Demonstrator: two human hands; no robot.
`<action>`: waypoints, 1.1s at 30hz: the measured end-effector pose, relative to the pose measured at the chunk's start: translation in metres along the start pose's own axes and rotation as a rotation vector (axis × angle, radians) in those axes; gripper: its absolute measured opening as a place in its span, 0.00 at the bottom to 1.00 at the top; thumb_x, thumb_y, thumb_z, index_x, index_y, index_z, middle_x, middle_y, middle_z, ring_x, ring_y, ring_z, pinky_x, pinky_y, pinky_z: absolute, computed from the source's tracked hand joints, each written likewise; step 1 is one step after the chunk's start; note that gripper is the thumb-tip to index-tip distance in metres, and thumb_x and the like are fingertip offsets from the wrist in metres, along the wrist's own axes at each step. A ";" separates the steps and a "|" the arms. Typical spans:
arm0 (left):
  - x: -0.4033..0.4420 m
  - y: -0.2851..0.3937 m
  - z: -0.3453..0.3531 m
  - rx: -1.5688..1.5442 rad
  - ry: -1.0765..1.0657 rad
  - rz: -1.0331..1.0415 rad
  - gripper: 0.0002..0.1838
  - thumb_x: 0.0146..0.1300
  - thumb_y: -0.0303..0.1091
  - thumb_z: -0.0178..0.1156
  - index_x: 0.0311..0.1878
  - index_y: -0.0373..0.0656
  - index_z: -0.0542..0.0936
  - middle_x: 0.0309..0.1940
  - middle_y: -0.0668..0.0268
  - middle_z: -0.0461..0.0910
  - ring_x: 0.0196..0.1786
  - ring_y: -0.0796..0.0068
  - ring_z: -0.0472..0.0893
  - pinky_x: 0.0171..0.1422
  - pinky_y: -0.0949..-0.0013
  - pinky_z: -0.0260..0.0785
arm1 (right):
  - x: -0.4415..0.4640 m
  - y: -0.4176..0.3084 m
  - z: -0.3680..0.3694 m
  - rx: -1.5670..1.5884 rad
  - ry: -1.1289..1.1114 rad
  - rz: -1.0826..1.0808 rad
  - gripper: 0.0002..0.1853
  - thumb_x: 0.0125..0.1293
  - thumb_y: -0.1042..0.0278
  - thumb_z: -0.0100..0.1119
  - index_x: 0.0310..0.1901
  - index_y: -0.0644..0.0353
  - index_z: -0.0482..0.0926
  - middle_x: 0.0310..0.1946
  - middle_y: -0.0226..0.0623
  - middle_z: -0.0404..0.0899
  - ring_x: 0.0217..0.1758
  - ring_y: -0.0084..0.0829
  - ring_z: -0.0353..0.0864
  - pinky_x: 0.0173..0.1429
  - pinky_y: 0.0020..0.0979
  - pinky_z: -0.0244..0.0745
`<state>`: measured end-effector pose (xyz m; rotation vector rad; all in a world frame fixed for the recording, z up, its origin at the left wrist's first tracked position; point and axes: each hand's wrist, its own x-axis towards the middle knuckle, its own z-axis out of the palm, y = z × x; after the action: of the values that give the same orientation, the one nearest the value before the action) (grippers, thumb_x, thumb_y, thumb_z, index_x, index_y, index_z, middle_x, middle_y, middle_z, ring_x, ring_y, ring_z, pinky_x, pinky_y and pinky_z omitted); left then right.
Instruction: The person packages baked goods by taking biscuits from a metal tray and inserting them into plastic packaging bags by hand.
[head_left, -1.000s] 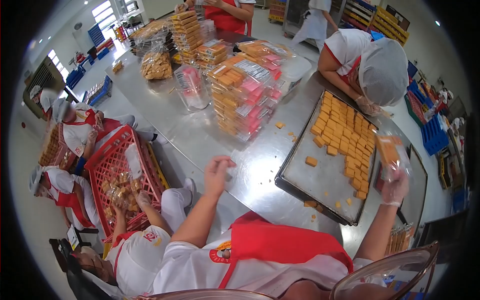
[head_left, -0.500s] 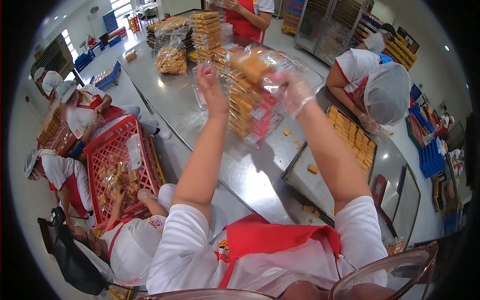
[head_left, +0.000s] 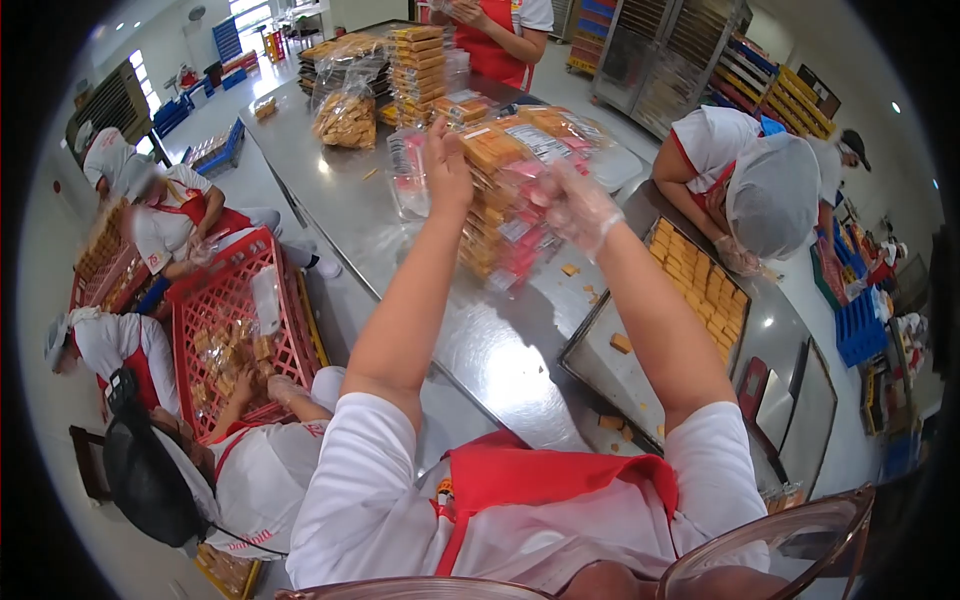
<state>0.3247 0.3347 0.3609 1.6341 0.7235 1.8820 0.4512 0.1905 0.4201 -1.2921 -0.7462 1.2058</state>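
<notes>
A stack of clear bags point(head_left: 487, 225) holding golden-brown baked pieces, with red and white labels, rises from the steel table in front of me. A bag of baked pieces point(head_left: 492, 146) lies on top. My left hand point(head_left: 447, 170) is upright at the stack's left side, its fingers stretched out and holding nothing. My right hand point(head_left: 588, 208), in a clear plastic glove, is at the right side with its fingers on the top bag's crinkled wrapper; they are slightly blurred. A flat clear pack point(head_left: 408, 175) sits left of my left hand.
Right of the stack, a tray point(head_left: 608, 368) carries rows of baked pieces, with a co-worker point(head_left: 775, 195) leaning over it. Further back stand a tall bag stack point(head_left: 416, 70) and a filled bag point(head_left: 345, 122). A red crate point(head_left: 190, 345) and another worker are at left.
The bag in my right hand has come down onto the stack. My left hand has moved slightly right, and its fingers have straightened from a closed shape.
</notes>
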 end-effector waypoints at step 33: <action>-0.138 0.184 -0.093 -0.717 -0.623 0.427 0.40 0.55 0.68 0.39 0.66 0.56 0.50 0.67 0.56 0.41 0.68 0.51 0.43 0.67 0.47 0.31 | -0.264 0.136 -0.195 -1.196 0.662 -0.355 0.08 0.55 0.64 0.55 0.33 0.58 0.73 0.27 0.39 0.74 0.25 0.37 0.73 0.31 0.33 0.68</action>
<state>0.2400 0.1026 0.3815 1.7785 -0.5371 1.4615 0.5295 -0.1367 0.3065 -2.2125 -1.1611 -0.1182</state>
